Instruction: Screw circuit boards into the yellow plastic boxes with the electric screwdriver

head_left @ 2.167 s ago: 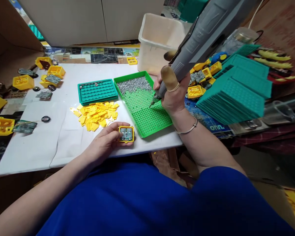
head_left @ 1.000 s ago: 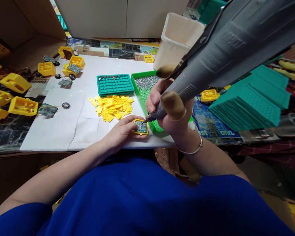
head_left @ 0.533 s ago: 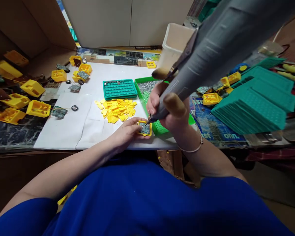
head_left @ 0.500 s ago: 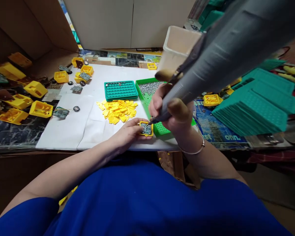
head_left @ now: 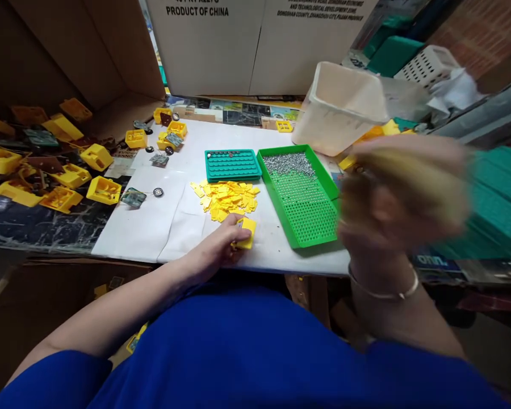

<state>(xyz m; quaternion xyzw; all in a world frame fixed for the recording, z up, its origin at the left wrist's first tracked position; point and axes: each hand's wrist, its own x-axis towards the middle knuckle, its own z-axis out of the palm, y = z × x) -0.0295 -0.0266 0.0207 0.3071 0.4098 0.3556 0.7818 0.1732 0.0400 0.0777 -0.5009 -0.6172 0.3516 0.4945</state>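
Observation:
My left hand is closed around a small yellow plastic case, held near the table's front edge with a plain yellow side facing up. Just beyond it lies a heap of flat yellow plastic pieces. My right hand is raised on the right, smeared by motion, past the green perforated tray. Its fingers are too blurred to read, and whether a tool is in it does not show. Small silver screws fill the tray's far end.
A teal ridged tray sits behind the yellow heap. Yellow cases with wired boards crowd the left side, by a cardboard box. A translucent bin stands at the back right. Teal trays are stacked far right.
My right hand has swung right and away from the case, and the large grey power screwdriver no longer shows. The case in my left hand has turned over, hiding its circuit board. The view has shifted.

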